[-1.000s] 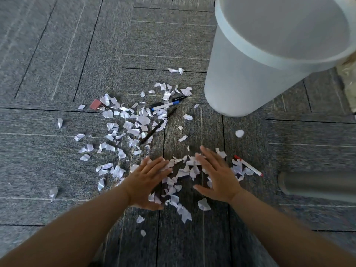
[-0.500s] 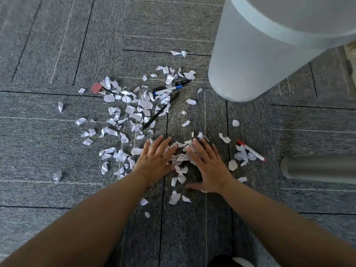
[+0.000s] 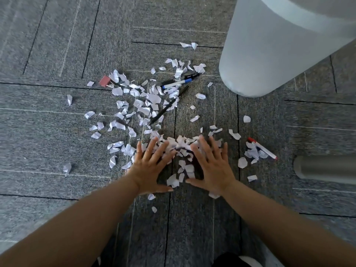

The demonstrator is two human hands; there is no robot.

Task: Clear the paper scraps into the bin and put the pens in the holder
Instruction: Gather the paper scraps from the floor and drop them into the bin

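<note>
Left hand [image 3: 152, 166] and right hand [image 3: 212, 166] lie flat, fingers splayed, on paper scraps [image 3: 179, 141] mid-frame; scraps may slip through the gaps, and the red pen [image 3: 263, 148] at right could get scooped up too.

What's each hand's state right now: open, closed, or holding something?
Left hand: open, fingers spread, pressing on the scraps.
Right hand: open, fingers spread, pressing on the scraps.

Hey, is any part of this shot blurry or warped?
Head view: scraps between the left hand and right hand are motion-smeared; the grey cylinder at the right edge is soft; the bin leans from wide-angle warp; the blue pen looks sharp.
</note>
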